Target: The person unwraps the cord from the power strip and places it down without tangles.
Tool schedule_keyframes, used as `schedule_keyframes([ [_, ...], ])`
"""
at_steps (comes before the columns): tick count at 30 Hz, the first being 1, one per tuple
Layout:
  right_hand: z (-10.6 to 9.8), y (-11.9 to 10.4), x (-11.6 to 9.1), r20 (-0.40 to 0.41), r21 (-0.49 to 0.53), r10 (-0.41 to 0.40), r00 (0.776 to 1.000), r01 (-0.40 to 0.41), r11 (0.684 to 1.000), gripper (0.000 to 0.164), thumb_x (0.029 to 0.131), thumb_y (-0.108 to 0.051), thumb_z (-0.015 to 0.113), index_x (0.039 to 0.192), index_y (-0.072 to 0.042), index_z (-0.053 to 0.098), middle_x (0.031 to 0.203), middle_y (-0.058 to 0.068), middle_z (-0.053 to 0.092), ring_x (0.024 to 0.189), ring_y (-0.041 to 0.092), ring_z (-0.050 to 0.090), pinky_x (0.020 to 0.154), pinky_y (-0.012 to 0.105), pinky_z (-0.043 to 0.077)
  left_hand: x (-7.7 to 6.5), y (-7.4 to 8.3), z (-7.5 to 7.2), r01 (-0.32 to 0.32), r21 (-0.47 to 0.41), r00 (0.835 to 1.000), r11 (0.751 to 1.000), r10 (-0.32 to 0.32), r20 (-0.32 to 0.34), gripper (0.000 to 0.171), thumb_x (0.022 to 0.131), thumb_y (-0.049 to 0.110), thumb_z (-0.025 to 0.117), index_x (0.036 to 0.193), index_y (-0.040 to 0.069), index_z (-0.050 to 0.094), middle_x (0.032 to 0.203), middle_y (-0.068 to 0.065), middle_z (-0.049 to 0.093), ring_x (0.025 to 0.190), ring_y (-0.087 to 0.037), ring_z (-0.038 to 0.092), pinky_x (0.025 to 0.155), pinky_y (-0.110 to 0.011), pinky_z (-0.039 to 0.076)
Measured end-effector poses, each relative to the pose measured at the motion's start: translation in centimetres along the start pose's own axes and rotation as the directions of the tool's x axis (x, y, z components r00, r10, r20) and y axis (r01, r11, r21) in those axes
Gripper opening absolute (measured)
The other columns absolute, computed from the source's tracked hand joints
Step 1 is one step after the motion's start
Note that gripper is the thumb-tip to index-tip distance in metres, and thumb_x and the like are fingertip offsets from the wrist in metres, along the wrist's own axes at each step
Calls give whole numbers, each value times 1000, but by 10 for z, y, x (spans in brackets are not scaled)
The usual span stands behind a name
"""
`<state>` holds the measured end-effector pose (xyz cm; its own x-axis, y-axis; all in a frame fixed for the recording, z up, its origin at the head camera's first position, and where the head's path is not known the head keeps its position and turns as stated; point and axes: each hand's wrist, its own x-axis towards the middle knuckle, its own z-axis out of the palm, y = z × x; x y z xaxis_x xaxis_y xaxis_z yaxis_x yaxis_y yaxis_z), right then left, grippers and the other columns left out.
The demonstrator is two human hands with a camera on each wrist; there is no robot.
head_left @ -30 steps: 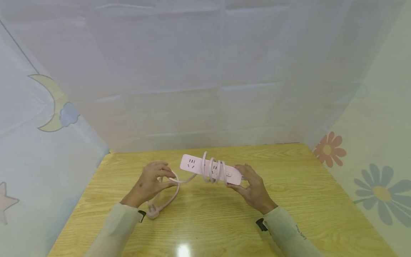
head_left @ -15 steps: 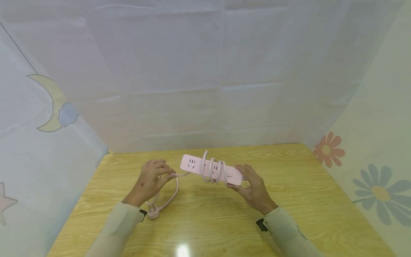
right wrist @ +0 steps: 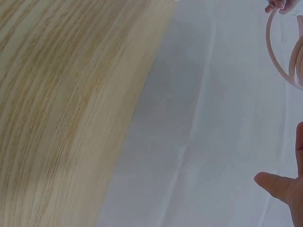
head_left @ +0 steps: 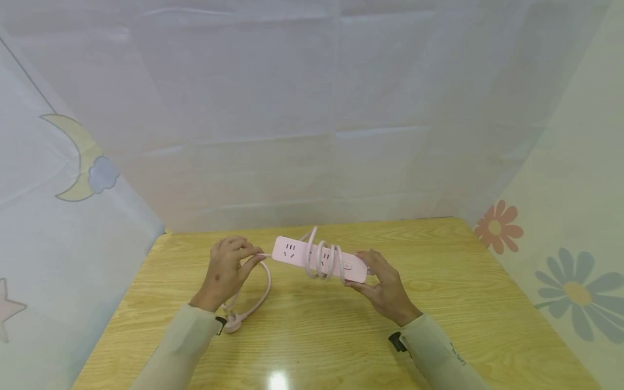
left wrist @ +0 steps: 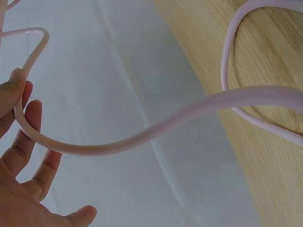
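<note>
A pink power strip (head_left: 290, 252) is held up above the table, tilted, with several turns of its cord (head_left: 309, 260) wound around the middle. My right hand (head_left: 385, 284) grips its right end between thumb and fingers. At the strip's left end, my left hand (head_left: 226, 271) pinches the cord (left wrist: 94, 150) between thumb and index finger; in the left wrist view the other fingers are spread. From there the cord hangs in a loop to the plug (head_left: 233, 323), which lies on the table below the left wrist. Only a few right-hand fingers (right wrist: 277, 184) show in the right wrist view.
The wooden table (head_left: 312, 346) reaches back to a pale sheet wall (head_left: 273, 135). Printed side walls stand left and right, with a moon (head_left: 80, 157) and flowers (head_left: 577, 292).
My left hand has moved slightly up, carrying the cord from below the strip to level with its left end and behind it. The right hand has stayed nearly still.
</note>
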<state>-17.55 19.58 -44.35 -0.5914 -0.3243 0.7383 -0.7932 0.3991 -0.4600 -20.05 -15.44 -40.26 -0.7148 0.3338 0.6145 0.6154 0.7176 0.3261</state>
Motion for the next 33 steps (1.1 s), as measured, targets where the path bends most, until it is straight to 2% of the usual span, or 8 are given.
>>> schedule_keyframes([
  [5, 0, -1, 1, 4, 4, 1, 1000, -1, 1000, 55, 93, -43, 63, 127, 1, 59, 117, 12, 62, 103, 20, 61, 95, 22, 48, 1, 2, 1, 22, 12, 999, 1000, -22, -30, 9, 83, 13, 81, 91, 10, 79, 91, -3, 68, 107, -34, 58, 99, -66, 33],
  [10, 0, -2, 2, 6, 4, 3, 1000, -3, 1000, 56, 93, -44, 63, 126, 1, 60, 118, 13, 63, 105, 22, 61, 108, 35, 42, 2, 2, 2, 23, 13, 997, 1000, -22, -69, 10, 83, 13, 82, 92, 10, 79, 91, -4, 69, 105, -34, 58, 97, -65, 33],
  [15, 1, 0, 2, 2, 0, -22, 1000, 22, 1000, 53, 94, -41, 63, 126, 0, 60, 117, 12, 64, 105, 22, 61, 111, 39, 37, 3, 1, 2, 26, 9, 994, 1000, -25, -105, 12, 83, 14, 81, 92, 7, 79, 88, -5, 70, 103, -34, 59, 99, -67, 32],
  [20, 1, -2, 3, 4, 0, -5, 1000, 5, 1000, 54, 93, -42, 63, 126, 1, 60, 116, 12, 65, 106, 23, 62, 105, 61, 38, 4, 1, 1, 20, 7, 992, 1000, -19, -127, 13, 83, 17, 80, 92, 7, 79, 87, -4, 69, 102, -34, 60, 101, -69, 30],
  [22, 0, -3, 3, 7, 4, 10, 1000, -10, 1000, 55, 92, -43, 63, 126, 1, 60, 117, 12, 65, 106, 23, 61, 103, 67, 37, 4, 1, 1, 17, 6, 991, 1000, -16, -134, 14, 83, 17, 80, 92, 7, 79, 86, -5, 69, 102, -34, 60, 101, -69, 30],
  [25, 0, -3, 2, 13, 9, 20, 1000, -20, 1000, 54, 91, -41, 66, 126, 1, 60, 117, 12, 65, 106, 23, 61, 104, 66, 36, 5, 1, 1, 14, 6, 989, 1000, -13, -150, 15, 82, 17, 80, 92, 6, 79, 85, -5, 69, 101, -34, 60, 101, -70, 30],
  [31, 1, -1, 1, 26, 23, 10, 1000, -10, 1000, 51, 88, -28, 74, 127, 1, 60, 117, 12, 64, 103, 23, 61, 107, 33, 42, 6, 2, 1, 10, -2, 981, 1000, -10, -193, 14, 80, 14, 82, 89, 5, 78, 83, -5, 69, 99, -36, 60, 101, -69, 30],
  [33, 1, -1, 0, 29, 23, 12, 1000, -13, 1000, 52, 89, -31, 72, 128, 1, 59, 117, 11, 64, 104, 22, 61, 108, 29, 41, 6, 2, 1, 12, -11, 979, 1000, -14, -206, 13, 80, 13, 82, 89, 5, 78, 83, -5, 68, 98, -36, 59, 101, -68, 30],
])
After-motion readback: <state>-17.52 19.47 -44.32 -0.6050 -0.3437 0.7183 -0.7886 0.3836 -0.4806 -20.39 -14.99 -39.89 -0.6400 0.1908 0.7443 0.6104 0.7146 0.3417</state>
